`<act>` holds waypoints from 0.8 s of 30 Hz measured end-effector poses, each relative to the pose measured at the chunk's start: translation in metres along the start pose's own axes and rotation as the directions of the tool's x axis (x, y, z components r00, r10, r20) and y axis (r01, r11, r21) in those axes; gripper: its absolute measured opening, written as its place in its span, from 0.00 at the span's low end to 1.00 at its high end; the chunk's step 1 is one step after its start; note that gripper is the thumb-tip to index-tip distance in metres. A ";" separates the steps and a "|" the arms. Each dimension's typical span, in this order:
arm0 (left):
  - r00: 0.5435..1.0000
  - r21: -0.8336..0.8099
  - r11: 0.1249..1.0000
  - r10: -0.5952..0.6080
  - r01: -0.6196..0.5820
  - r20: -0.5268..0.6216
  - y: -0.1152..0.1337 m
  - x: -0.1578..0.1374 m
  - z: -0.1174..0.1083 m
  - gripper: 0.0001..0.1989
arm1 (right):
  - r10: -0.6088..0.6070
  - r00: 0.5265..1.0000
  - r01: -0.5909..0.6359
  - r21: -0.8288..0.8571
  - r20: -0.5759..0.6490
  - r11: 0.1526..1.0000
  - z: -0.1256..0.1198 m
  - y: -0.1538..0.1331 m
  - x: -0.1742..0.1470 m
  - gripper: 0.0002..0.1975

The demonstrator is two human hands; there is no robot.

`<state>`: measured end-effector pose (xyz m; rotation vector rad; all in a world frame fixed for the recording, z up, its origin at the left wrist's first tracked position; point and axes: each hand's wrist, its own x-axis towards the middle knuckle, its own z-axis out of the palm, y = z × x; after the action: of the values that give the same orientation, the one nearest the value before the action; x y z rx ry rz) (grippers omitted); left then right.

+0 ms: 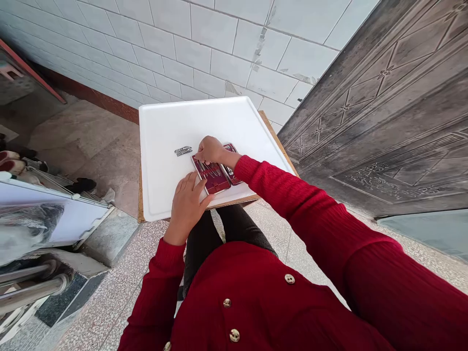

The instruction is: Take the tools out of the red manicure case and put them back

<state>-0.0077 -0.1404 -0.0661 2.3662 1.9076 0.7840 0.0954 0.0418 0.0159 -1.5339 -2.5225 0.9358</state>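
Observation:
An open dark red manicure case [219, 187] with several slim metal tools in its loops lies on the white tabletop [161, 185]. My left hand [187, 202] rests at the case's near left corner, fingers stretched out and thumb touching its edge. Above the case's far left part, my right hand [210, 150] is closed in a pinch; whatever its fingertips hold is hidden. Its wrist covers some of the case, whose other half [230, 147] shows beyond the wrist. Left of the right hand, small silvery metal pieces [183, 150], which look like nail clippers, lie side by side on the tabletop.
The tabletop has a raised rim and sits on a brown wooden board [280, 139]. A white tiled wall [204, 53] stands behind it, and a dark carved door [365, 112] rises at the right. On the left are shoes [12, 161] and a plastic-covered item [32, 222].

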 end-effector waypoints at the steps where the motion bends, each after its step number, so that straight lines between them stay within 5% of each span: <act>1: 1.000 0.002 1.000 -0.002 0.002 0.005 0.000 0.000 -0.001 0.24 | -0.001 1.000 0.001 0.013 -0.013 1.000 -0.002 0.000 0.003 0.11; 5: 1.000 0.016 1.000 -0.011 0.011 0.027 0.001 0.000 -0.003 0.23 | -0.047 0.997 0.048 0.014 -0.064 0.999 -0.020 -0.004 0.019 0.11; 9: 0.999 0.024 1.000 -0.018 0.018 0.033 0.001 -0.001 -0.004 0.23 | -0.167 0.980 0.142 -0.211 -0.107 0.967 -0.035 -0.010 0.044 0.10; 16: 1.000 0.013 1.000 -0.019 0.019 -0.003 0.002 -0.004 -0.004 0.22 | -0.279 0.958 0.278 -0.447 0.064 0.850 -0.027 -0.017 0.079 0.14; 24: 1.000 -0.006 1.000 -0.028 0.028 -0.002 0.002 -0.004 -0.005 0.22 | -0.278 0.960 0.252 -0.464 0.011 0.850 -0.023 -0.012 0.057 0.17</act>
<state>-0.0084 -0.1463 -0.0629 2.3302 1.9322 0.7903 0.0645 0.0948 0.0258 -1.2105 -2.9559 0.2574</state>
